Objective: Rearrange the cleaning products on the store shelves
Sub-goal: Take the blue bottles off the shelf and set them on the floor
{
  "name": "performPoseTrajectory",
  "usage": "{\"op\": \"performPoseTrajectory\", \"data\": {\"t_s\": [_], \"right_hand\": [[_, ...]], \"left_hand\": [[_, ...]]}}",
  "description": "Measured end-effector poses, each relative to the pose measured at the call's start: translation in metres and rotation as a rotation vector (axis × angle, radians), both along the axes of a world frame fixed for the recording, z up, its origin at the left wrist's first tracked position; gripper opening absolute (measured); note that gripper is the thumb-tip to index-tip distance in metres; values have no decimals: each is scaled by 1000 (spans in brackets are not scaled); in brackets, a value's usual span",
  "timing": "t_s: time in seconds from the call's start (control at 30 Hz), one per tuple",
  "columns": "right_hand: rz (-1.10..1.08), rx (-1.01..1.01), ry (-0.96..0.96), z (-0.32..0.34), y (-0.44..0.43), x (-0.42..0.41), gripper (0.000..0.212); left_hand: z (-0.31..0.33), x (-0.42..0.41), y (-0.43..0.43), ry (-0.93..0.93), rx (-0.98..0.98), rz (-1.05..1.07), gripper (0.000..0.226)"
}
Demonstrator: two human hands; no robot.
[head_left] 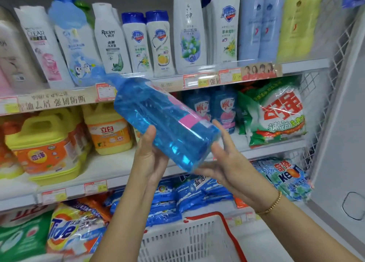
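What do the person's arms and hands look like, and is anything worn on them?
The left forearm and the right forearm are bare; no sleeve is in view. The left hand and the right hand wear no gloves, and no ring can be seen. A thin bracelet of small gold-coloured beads goes round the right wrist.

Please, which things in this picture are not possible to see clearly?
Head view:
- blue bottle: cap end smeared by motion blur, label unreadable.
- left hand: fingers hidden behind the bottle.
- price tags: print too small and blurred.
- white basket: cut off by the bottom edge.
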State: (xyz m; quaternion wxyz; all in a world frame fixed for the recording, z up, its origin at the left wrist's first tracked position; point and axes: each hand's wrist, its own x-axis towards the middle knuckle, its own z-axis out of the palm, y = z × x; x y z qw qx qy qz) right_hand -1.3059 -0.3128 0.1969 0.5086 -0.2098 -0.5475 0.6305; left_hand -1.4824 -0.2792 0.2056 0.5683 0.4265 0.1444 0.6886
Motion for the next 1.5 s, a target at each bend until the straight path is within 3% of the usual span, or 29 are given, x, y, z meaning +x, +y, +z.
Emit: {"op": "performPoseTrajectory", "data": {"t_s": [0.1,0.2,0.37,0.57,0.67,0.8,0.9,1.07,1.17,1.3,1.4,1.5], "right_hand": [[-274,359,-327,2,1,-4,106],[-700,684,-583,-1,7,-8,102],[-889,952,-635,-11,7,-18,86],[-913,977,-594,-8,16,1,86],[-813,923,-523,-6,18,8,85],[-479,549,-170,3,17,14,80],[-269,321,0,-2,21,12,73],[-4,40,159,-17,24,5,94],[-30,84,84,-9,19,9,92],[-229,300,-57,13,7,9,72],[-321,572,-237,18,2,-4,89],[-503,714,-400,12,13,-14,96]], "left_hand": [[13,0,-3,-17,15,126,113],[22,2,-9,32,39,242,109],[20,9,-17,111,83,286,93],[23,14,-16,169,41,229,120],[24,7,-15,172,43,174,114],[25,-13,-11,310,133,133,91],[30,-13,-12,353,168,94,98],[33,-1,-14,431,100,19,115],[30,0,-20,430,35,22,101],[25,5,-26,211,18,130,100],[30,9,-26,56,14,165,103],[31,6,-27,98,47,208,106]]}}
